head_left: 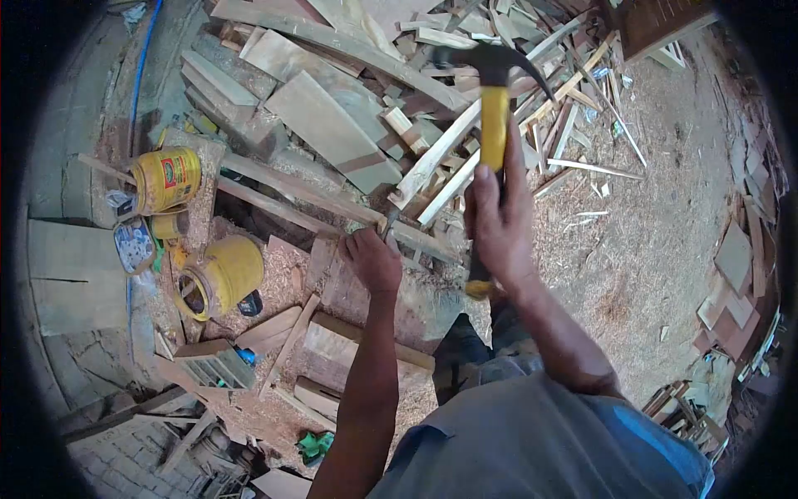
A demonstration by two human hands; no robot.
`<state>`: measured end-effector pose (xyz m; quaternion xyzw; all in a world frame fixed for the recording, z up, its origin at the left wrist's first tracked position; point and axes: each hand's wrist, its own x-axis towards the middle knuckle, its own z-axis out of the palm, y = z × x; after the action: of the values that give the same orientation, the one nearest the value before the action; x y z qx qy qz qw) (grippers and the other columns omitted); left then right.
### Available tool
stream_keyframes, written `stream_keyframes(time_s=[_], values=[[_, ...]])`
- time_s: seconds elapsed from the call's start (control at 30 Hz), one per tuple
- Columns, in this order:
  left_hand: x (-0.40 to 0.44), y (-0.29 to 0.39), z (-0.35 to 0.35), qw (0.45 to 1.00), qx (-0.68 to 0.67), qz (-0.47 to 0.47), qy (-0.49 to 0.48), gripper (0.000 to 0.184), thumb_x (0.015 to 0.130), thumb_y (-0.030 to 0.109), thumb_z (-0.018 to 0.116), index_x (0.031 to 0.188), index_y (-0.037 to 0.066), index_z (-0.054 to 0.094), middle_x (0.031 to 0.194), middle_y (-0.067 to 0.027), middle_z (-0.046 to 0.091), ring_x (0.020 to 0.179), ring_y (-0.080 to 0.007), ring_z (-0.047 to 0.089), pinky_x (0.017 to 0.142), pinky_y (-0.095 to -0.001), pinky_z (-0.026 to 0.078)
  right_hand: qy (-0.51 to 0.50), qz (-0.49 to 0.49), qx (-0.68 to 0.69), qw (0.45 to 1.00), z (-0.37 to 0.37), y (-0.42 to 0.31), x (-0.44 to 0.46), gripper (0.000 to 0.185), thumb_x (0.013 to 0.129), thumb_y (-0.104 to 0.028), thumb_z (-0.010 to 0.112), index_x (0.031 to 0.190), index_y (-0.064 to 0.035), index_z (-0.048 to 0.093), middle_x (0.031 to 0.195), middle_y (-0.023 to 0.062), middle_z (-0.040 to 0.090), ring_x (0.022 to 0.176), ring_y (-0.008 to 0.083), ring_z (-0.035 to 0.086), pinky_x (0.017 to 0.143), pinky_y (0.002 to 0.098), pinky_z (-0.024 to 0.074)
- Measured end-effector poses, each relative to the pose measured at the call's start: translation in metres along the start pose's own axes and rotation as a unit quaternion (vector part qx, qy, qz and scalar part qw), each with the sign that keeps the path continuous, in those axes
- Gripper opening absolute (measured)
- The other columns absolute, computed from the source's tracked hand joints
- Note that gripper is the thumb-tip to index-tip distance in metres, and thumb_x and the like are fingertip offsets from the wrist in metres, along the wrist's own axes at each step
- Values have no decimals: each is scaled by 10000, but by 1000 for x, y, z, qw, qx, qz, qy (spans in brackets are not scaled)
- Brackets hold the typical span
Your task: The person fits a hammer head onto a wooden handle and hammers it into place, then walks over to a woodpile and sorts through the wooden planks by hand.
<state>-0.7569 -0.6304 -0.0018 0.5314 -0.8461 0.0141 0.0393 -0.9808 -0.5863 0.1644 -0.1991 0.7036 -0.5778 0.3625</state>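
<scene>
My right hand (501,220) is wrapped round the handle of a claw hammer (494,112), which has a yellow and black grip and a dark head. The hammer is raised, its head slightly blurred. My left hand (372,259) is closed on a short, narrow tool that looks like a chisel (389,219); most of it is hidden by my fingers. Beneath that hand runs a long wooden beam (320,198), and the tool's visible part lies over it. Whether its tip touches the wood I cannot tell.
Offcuts and boards (332,125) are heaped beyond the beam. Yellow plastic containers (233,270) stand at the left, one with a red label (169,180). Wood shavings (611,266) cover the floor at the right. More board pieces (736,258) lie along the far right.
</scene>
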Motion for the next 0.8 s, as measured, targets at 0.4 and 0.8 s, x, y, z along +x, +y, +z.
stream_keyframes(time_s=[0.4,0.8], values=[[2,1,-5,1000,3,17,16,350,886,276,714,1060,22,549,1032,-199,588,1099,-409,562,1144,-584,333,-52,-13,8,999,-7,6,-19,671,1062,-153,536,1651,-116,218,758,179,605,652,258,614,628,394,516],[-1,11,-22,987,-148,1,64,355,915,237,685,1148,10,541,1120,-211,588,1115,-434,558,1027,-573,385,-54,-77,-4,996,-59,-66,-58,690,1070,-139,536,1668,-115,194,883,105,626,704,136,541,637,321,493]])
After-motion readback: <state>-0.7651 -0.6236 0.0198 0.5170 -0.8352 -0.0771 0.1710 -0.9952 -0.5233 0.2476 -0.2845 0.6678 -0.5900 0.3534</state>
